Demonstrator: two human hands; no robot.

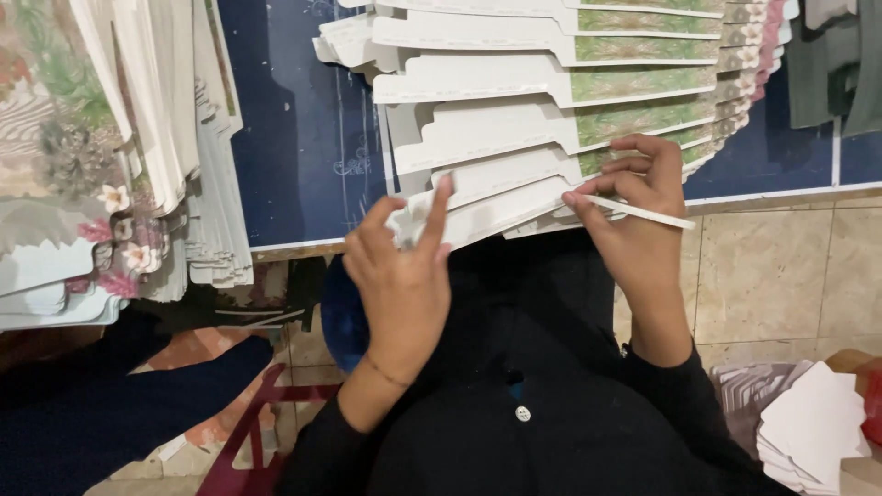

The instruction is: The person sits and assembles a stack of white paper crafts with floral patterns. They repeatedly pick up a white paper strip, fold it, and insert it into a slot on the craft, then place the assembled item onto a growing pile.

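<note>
A person sits on the floor with a fanned row of cardboard sheets (514, 119) spread out in front of the lap, on a dark blue mat (294, 129). The left hand (404, 276) rests on the nearest cardboard sheet (487, 211), fingers half open, pressing its near edge and not closed around anything. The right hand (643, 211) pinches a thin white strip (643, 213) between thumb and fingers, lying across that same sheet. The sheets look light, thin and a bit stiff, so they probably bend or crease easily. The strip looks very light and floppy; it seems best held near its end, gently. More sheets are piled at the left (175, 156).
</note>
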